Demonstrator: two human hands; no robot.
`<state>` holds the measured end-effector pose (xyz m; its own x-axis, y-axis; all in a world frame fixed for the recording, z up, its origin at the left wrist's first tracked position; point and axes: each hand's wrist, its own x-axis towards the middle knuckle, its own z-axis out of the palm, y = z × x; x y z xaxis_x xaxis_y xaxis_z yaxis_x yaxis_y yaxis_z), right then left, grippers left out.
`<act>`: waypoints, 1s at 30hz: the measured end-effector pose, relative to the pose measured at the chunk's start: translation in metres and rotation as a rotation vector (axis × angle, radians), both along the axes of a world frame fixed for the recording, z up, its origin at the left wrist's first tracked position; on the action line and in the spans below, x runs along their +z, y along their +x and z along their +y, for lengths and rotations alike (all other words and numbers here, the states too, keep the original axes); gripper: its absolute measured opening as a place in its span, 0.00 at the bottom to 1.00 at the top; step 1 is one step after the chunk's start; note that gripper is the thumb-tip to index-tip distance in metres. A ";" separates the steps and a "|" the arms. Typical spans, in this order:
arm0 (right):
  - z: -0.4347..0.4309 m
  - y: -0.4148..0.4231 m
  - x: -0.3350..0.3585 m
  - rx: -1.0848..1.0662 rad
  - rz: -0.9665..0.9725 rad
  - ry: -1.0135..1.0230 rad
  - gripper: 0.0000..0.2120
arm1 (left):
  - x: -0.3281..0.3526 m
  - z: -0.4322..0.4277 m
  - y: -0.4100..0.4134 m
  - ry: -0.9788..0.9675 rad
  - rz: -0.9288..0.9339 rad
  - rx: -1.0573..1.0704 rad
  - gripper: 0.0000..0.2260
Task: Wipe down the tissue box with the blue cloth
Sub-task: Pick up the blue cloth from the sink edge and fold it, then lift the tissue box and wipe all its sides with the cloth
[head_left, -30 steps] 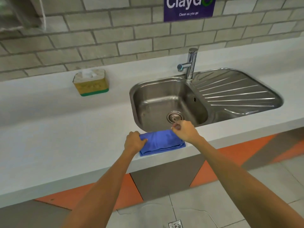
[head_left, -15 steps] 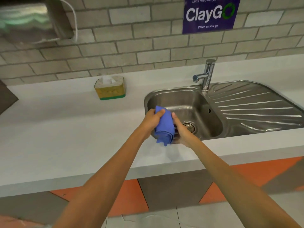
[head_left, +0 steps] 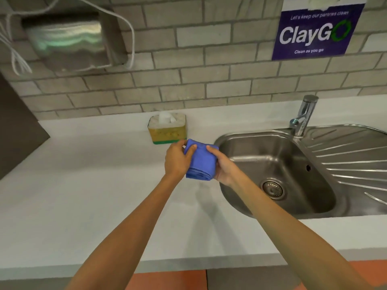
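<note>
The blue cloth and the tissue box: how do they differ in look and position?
The blue cloth is soft, folded and plain; the tissue box is rigid, yellow with a green base. The cloth is held above the counter between the left hand and the right hand; the box stands near the wall.

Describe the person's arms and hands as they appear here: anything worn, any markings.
Both forearms are bare up to the bottom edge of the picture: no sleeves show. The left hand and the right hand wear no gloves. No watch, bracelet or ring can be seen, and no tattoos or other markings show on the arms. The fingernails look short and unpainted, though the picture is too soft to be sure.
</note>
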<state>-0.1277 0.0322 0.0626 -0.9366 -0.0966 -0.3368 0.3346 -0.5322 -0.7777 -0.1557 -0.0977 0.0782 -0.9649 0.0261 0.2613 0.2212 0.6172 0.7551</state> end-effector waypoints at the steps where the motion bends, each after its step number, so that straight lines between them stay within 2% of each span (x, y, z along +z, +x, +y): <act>1: 0.001 -0.001 0.000 0.009 0.008 0.001 0.14 | -0.002 0.000 0.001 -0.011 -0.020 0.023 0.16; 3: -0.001 -0.006 0.003 0.031 0.018 -0.004 0.13 | -0.003 -0.008 -0.003 0.143 -0.139 0.024 0.19; 6: -0.004 -0.014 0.014 0.079 0.021 0.070 0.13 | 0.000 -0.021 -0.001 0.685 -0.584 -0.246 0.22; 7: -0.009 -0.020 0.017 0.111 0.026 0.110 0.13 | -0.002 -0.029 -0.002 0.829 -0.663 -0.315 0.21; 9: -0.030 -0.038 0.023 0.171 0.055 0.188 0.13 | -0.010 -0.051 -0.019 1.055 -0.737 -0.355 0.20; 12: -0.053 -0.061 0.028 0.169 0.110 0.395 0.11 | -0.024 -0.065 -0.041 1.233 -0.806 -0.337 0.20; 16: -0.059 -0.100 0.016 -0.014 0.294 0.932 0.11 | -0.035 -0.069 -0.070 1.254 -0.891 -0.299 0.19; 18: -0.057 -0.119 0.013 -0.028 0.295 1.107 0.14 | -0.040 -0.072 -0.084 1.258 -0.913 -0.277 0.20; 20: -0.051 -0.138 0.008 -0.098 0.235 1.087 0.18 | -0.044 -0.081 -0.098 1.230 -0.917 -0.216 0.20; 25: -0.019 -0.177 -0.019 -0.357 0.113 0.989 0.18 | -0.059 -0.115 -0.140 1.159 -0.878 0.014 0.24; 30: -0.002 -0.205 -0.049 -0.267 0.013 1.018 0.23 | -0.067 -0.122 -0.187 1.044 -0.748 0.173 0.23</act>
